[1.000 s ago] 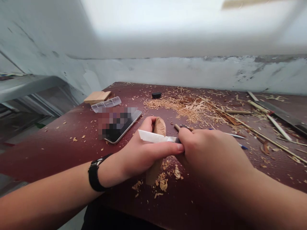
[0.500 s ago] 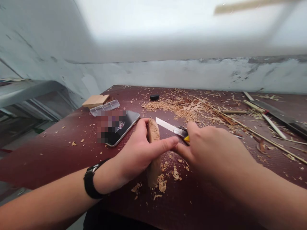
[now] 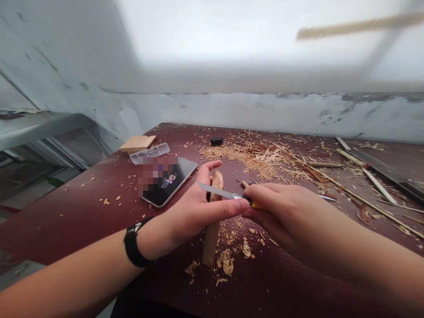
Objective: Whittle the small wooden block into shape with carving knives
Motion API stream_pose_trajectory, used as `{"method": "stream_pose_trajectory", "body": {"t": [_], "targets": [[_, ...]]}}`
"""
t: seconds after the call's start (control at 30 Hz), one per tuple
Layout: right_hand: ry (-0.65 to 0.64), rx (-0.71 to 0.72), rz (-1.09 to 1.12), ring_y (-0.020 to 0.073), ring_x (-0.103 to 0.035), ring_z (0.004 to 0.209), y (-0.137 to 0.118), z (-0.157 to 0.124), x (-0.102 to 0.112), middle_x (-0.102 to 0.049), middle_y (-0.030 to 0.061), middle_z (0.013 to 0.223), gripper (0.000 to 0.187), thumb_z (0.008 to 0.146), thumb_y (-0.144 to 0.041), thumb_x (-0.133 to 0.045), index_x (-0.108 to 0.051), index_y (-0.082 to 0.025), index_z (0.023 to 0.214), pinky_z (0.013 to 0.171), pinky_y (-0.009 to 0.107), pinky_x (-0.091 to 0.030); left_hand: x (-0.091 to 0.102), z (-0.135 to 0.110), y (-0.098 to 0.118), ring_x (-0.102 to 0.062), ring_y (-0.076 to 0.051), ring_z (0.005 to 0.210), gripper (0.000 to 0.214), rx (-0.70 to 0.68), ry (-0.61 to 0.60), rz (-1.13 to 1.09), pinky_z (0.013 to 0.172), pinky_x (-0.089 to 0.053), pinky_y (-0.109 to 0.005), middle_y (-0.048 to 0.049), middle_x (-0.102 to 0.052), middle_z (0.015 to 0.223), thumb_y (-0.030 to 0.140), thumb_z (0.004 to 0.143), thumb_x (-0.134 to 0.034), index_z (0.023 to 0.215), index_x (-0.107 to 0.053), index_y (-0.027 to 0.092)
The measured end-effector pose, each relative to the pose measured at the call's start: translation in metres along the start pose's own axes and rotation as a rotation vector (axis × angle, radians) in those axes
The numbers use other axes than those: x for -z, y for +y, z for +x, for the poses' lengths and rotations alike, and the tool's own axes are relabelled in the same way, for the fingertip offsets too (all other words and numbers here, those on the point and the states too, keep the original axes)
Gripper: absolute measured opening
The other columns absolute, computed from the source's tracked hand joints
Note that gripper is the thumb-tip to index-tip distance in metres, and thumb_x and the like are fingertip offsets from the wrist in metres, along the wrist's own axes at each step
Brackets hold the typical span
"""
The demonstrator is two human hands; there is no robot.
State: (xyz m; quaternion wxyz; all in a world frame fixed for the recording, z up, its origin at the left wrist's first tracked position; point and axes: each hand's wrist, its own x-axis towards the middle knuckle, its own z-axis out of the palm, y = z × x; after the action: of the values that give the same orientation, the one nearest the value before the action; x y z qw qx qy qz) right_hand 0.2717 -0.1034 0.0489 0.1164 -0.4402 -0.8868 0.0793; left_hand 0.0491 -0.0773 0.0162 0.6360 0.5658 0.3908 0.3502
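Note:
My left hand (image 3: 198, 203) is closed around a small piece of wood (image 3: 210, 245) that stands nearly upright, its top end carved to pale facets. The wood's middle is hidden by my left thumb. My right hand (image 3: 281, 205) grips a utility knife (image 3: 223, 192) with a yellow part at its handle. The blade points left and crosses in front of the wood near its carved top. My left thumb tip meets the knife near the base of its blade. Fresh shavings (image 3: 228, 265) lie on the dark red table below the wood.
A smartphone (image 3: 170, 181) lies left of my hands, with a clear plastic case (image 3: 149, 153) and a wooden block (image 3: 138, 143) behind it. A small black object (image 3: 216, 141) sits farther back. Wood chips (image 3: 261, 161) spread across the rear, and a saw (image 3: 391, 163) lies far right.
The knife blade has moved left from beside the wood to across it. The wood has turned, showing its carved tip, and my left index finger is more extended.

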Motion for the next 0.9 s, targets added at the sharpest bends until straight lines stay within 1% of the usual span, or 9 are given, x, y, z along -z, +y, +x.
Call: {"method": "stream_pose_trajectory", "body": {"t": [0.1,0.2,0.27,0.33,0.47,0.57,0.67,0.8,0.9], "targets": [[0.032,0.039,-0.12,0.015,-0.055,0.065,0.003,0.002,-0.003,-0.064,-0.0004,0.08,0.019,0.105,-0.024,-0.051,-0.054,-0.022,0.086,0.061,0.03,-0.028,-0.003,-0.002,0.0,-0.057,-0.015,0.103,0.102,0.027,-0.074,-0.033,0.094,-0.047,-0.033,0.0003,-0.054,0.112,0.047,0.076,-0.092,0.152,-0.026,0.033],[0.112,0.085,-0.248,0.015,-0.049,0.057,0.004,0.0,-0.005,-0.06,-0.0009,0.073,0.031,0.107,-0.037,-0.053,-0.051,-0.022,0.08,0.058,0.031,-0.022,-0.004,-0.004,0.0,-0.058,-0.018,0.108,0.098,0.054,-0.105,-0.078,0.095,-0.05,-0.033,-0.0018,-0.052,0.119,0.05,0.075,-0.092,0.15,-0.031,0.032],[0.172,0.111,-0.314,0.0157,-0.046,0.053,0.001,-0.002,-0.005,-0.058,-0.001,0.069,0.039,0.107,-0.048,-0.052,-0.05,-0.022,0.078,0.056,0.032,-0.018,-0.004,-0.005,0.002,-0.058,-0.018,0.108,0.093,0.055,-0.126,-0.075,0.091,-0.052,-0.031,-0.0034,-0.052,0.123,0.052,0.076,-0.09,0.148,-0.035,0.031],[0.216,0.127,-0.366,0.0171,-0.047,0.053,-0.002,-0.005,-0.005,-0.058,-0.0007,0.068,0.04,0.106,-0.052,-0.052,-0.052,-0.023,0.079,0.056,0.033,-0.018,-0.005,-0.006,0.003,-0.058,-0.018,0.104,0.086,0.037,-0.173,-0.043,0.085,-0.054,-0.029,-0.0041,-0.052,0.122,0.05,0.079,-0.088,0.145,-0.038,0.031],[0.279,0.146,-0.425,0.0187,-0.049,0.053,-0.01,-0.007,-0.003,-0.059,-0.0002,0.069,0.03,0.103,-0.039,-0.052,-0.055,-0.023,0.078,0.057,0.034,-0.021,-0.008,-0.008,0.007,-0.058,-0.016,0.095,0.075,-0.008,-0.262,0.033,0.078,-0.053,-0.027,-0.0031,-0.055,0.113,0.043,0.083,-0.084,0.142,-0.04,0.029],[0.305,0.164,-0.441,0.0195,-0.049,0.052,-0.014,-0.007,-0.003,-0.06,0.0002,0.068,0.024,0.099,-0.032,-0.05,-0.058,-0.023,0.079,0.057,0.034,-0.023,-0.011,-0.011,0.009,-0.058,-0.013,0.093,0.081,0.007,-0.249,0.014,0.079,-0.053,-0.025,-0.001,-0.058,0.115,0.039,0.082,-0.084,0.147,-0.035,0.031],[0.281,0.166,-0.446,0.0205,-0.051,0.051,-0.017,-0.006,-0.004,-0.061,0.0015,0.068,0.019,0.096,-0.027,-0.051,-0.06,-0.023,0.08,0.056,0.035,-0.024,-0.011,-0.012,0.008,-0.059,-0.012,0.093,0.087,0.031,-0.244,-0.01,0.082,-0.053,-0.025,0.0008,-0.059,0.114,0.037,0.082,-0.086,0.151,-0.032,0.033],[0.257,0.165,-0.471,0.0207,-0.052,0.05,-0.017,-0.005,-0.006,-0.061,0.0011,0.068,0.012,0.092,-0.02,-0.059,-0.058,-0.023,0.08,0.054,0.034,-0.023,-0.01,-0.009,0.005,-0.058,-0.011,0.093,0.077,-0.041,-0.265,0.001,0.085,-0.052,-0.025,0.0009,-0.058,0.109,0.04,0.087,-0.083,0.146,-0.036,0.027],[0.259,0.149,-0.459,0.0197,-0.05,0.047,-0.015,-0.004,-0.007,-0.058,-0.001,0.064,0.015,0.09,-0.018,-0.061,-0.054,-0.024,0.077,0.054,0.034,-0.021,-0.011,-0.007,0.004,-0.056,-0.011,0.094,0.065,-0.093,-0.252,0.014,0.083,-0.051,-0.025,0.0006,-0.059,0.107,0.039,0.09,-0.081,0.139,-0.041,0.024]]}}
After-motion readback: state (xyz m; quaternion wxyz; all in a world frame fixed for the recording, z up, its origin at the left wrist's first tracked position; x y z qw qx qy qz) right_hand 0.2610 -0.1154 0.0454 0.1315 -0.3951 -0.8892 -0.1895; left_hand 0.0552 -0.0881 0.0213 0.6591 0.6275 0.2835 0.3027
